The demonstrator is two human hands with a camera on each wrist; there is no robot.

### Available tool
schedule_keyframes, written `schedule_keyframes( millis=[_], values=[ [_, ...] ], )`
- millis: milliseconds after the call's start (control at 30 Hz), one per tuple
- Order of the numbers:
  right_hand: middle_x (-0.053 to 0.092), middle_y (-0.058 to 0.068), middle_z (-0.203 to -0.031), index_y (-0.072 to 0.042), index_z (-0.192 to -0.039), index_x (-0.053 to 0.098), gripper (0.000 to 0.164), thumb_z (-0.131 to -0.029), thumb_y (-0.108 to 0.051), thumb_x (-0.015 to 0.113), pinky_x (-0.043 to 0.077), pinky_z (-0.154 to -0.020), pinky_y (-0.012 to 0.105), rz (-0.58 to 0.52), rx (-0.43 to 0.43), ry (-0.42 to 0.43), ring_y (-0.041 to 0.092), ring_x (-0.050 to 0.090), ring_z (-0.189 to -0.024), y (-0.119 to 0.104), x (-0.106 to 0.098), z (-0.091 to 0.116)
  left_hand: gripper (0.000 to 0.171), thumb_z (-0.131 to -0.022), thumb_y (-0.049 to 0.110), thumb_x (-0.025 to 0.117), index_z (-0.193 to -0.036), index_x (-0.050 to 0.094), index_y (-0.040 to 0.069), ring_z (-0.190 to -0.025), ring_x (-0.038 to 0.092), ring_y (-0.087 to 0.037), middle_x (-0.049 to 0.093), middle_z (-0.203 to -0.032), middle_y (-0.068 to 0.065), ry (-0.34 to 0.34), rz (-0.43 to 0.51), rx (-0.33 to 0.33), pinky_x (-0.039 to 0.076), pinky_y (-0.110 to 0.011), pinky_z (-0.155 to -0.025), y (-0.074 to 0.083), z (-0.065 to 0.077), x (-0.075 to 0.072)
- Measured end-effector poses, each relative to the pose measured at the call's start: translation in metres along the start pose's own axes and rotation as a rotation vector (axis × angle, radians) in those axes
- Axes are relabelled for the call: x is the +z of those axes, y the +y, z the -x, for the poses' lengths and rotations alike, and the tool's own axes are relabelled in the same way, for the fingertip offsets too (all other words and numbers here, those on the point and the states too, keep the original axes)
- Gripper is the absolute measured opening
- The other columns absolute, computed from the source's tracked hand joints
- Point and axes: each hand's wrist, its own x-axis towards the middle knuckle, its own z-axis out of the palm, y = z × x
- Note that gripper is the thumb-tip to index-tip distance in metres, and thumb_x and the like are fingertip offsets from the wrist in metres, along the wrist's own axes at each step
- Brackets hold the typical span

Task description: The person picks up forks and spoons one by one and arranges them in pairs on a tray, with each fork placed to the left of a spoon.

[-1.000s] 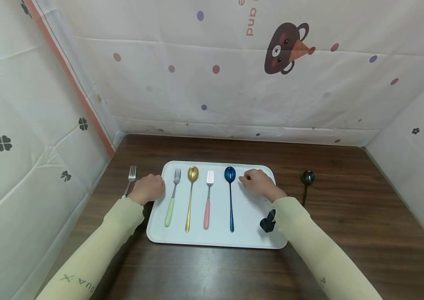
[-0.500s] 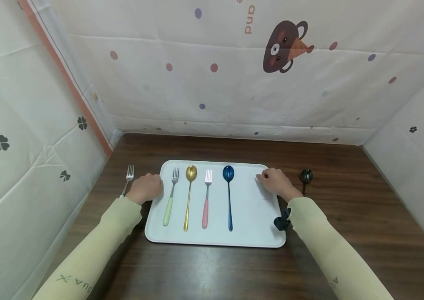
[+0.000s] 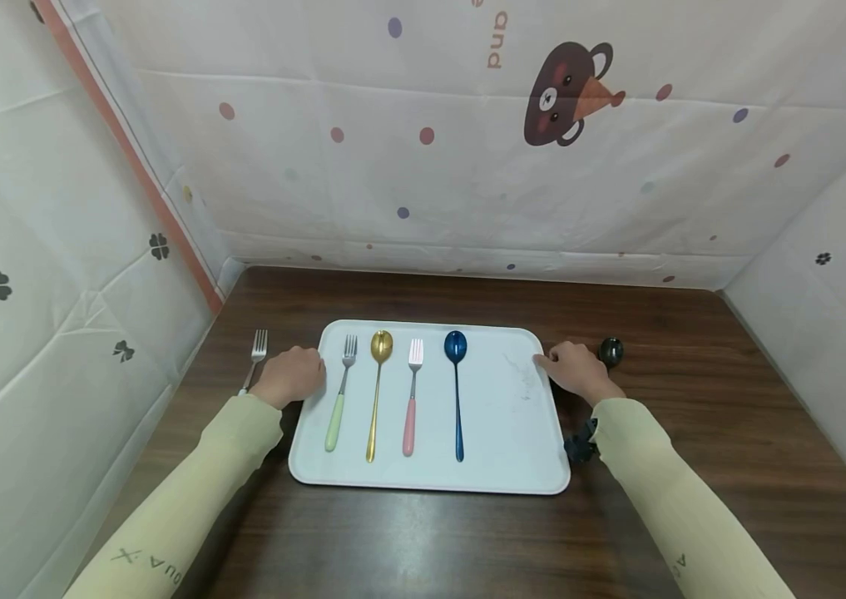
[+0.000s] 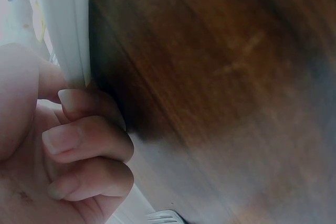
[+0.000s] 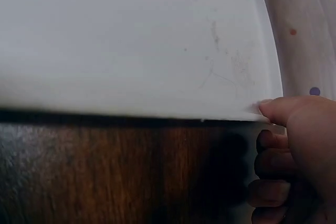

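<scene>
A white rectangular tray (image 3: 505,416) lies on the wooden table. My left hand (image 3: 290,377) grips its left rim, fingers curled at the edge in the left wrist view. At the right rim, my right hand (image 3: 578,371) pinches the tray, its thumb (image 5: 283,109) on top and the other fingers curled below. On the tray, side by side, lie a green-handled fork (image 3: 342,395), a gold spoon (image 3: 376,391), a pink-handled fork (image 3: 411,399) and a blue spoon (image 3: 457,391).
Left of the tray, beside my left hand, a fork (image 3: 259,345) lies on the table (image 3: 408,541). A dark spoon (image 3: 611,352) lies to the right, its handle hidden behind my right hand and sleeve. Patterned cloth (image 3: 303,183) hangs round the back and sides.
My right hand has moved right, from above the tray beside the blue spoon to the tray's right rim, which it now pinches. The left hand has stayed at the left rim.
</scene>
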Motion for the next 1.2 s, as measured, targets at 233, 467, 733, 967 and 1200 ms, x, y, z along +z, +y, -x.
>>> schedule_keyframes(
  millis=[233,467,733,967,1200],
  values=[
    [0.047,0.003,-0.066,-0.007,-0.082,0.06,0.04,-0.1,-0.039,0.044,0.035,-0.059,0.032,0.005,0.009,-0.015,0.02,0.048,-0.065,0.001,0.004,-0.001,0.036,-0.099,0.02,0.036,-0.1,0.064,-0.003,-0.059,0.049,-0.023,0.057,-0.072,-0.013,0.006,0.003,-0.003,0.04,-0.035,-0.053,0.001,0.0,0.0],
    [0.055,0.007,-0.074,-0.005,-0.094,0.064,0.039,-0.101,-0.038,0.044,0.038,-0.063,0.034,-0.031,0.015,-0.023,0.022,0.052,-0.071,0.0,0.006,0.0,0.037,-0.1,0.021,0.036,-0.104,0.063,-0.004,-0.062,0.051,-0.024,0.059,-0.077,-0.014,-0.012,0.014,-0.002,0.042,-0.036,-0.055,-0.003,-0.003,0.001],
    [0.057,0.007,-0.075,-0.006,-0.094,0.065,0.041,-0.101,-0.04,0.044,0.038,-0.064,0.034,-0.046,0.032,-0.025,0.022,0.052,-0.072,0.002,0.007,-0.001,0.039,-0.1,0.025,0.038,-0.113,0.062,-0.003,-0.069,0.055,-0.025,0.064,-0.088,-0.016,-0.049,0.01,-0.011,0.044,-0.039,-0.06,-0.006,-0.005,0.0],
    [0.054,0.006,-0.072,-0.008,-0.091,0.064,0.041,-0.101,-0.041,0.043,0.038,-0.062,0.033,-0.052,0.034,-0.019,0.021,0.052,-0.07,0.002,0.007,0.0,0.04,-0.101,0.026,0.037,-0.11,0.062,-0.004,-0.066,0.053,-0.023,0.06,-0.08,-0.012,-0.033,0.045,0.0,0.041,-0.036,-0.058,-0.008,0.001,-0.008],
    [0.052,0.006,-0.069,-0.009,-0.083,0.061,0.041,-0.101,-0.041,0.043,0.037,-0.06,0.032,-0.052,0.024,-0.017,0.02,0.051,-0.068,0.002,0.006,0.001,0.038,-0.099,0.022,0.039,-0.1,0.066,-0.004,-0.062,0.053,-0.023,0.061,-0.071,-0.013,0.02,0.003,0.021,0.044,-0.039,-0.055,-0.026,0.012,-0.027]
  ],
)
